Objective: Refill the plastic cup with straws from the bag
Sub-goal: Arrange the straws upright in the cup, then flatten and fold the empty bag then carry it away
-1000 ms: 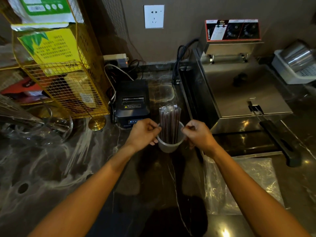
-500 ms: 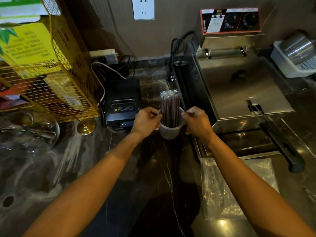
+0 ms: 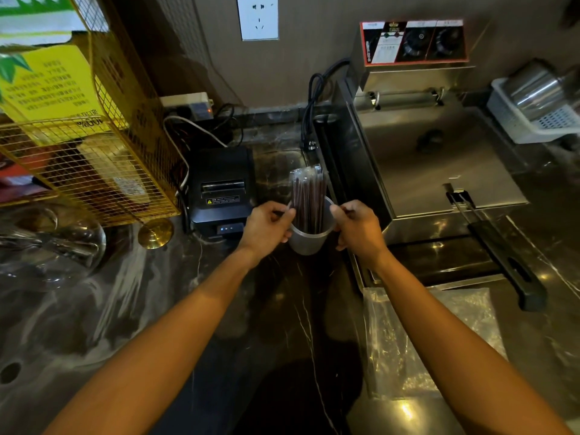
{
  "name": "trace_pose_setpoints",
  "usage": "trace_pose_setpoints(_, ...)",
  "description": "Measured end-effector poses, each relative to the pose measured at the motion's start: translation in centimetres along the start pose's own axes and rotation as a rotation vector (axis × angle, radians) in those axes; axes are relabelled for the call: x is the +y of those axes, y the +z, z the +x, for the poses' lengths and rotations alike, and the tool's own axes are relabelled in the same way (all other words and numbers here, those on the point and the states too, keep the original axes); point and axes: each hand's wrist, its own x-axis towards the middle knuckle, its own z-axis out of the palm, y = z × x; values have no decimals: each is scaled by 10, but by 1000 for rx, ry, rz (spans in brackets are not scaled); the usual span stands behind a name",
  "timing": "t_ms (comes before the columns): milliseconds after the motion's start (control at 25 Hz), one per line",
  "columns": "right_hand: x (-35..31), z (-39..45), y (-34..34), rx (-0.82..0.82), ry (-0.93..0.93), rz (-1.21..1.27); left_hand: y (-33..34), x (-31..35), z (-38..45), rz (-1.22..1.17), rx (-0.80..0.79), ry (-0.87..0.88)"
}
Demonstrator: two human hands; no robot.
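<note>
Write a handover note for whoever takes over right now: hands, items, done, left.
Left hand grips the translucent plastic cup from its left side; right hand grips it from the right.
Cup stands on the dark marble counter, between the black receipt printer and the steel fryer.
Done: dark wrapped straws stand upright in the cup.
Clear plastic bag lies flat, front right.
Left: release the cup, clear the bag.
</note>
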Motion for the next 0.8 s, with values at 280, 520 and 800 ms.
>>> trace_pose_setpoints(280, 26, -61, -18, 70, 33, -166, 35, -17, -51, -51, 95, -212)
trace_pose_setpoints(520, 79, -139, -52, 155, -23, -416, 117, -36, -97, 109, -294, -345)
trace_pose_setpoints(800, 133, -231, -82, 194, 117, -490, 188, -36, -126, 223, -403, -312)
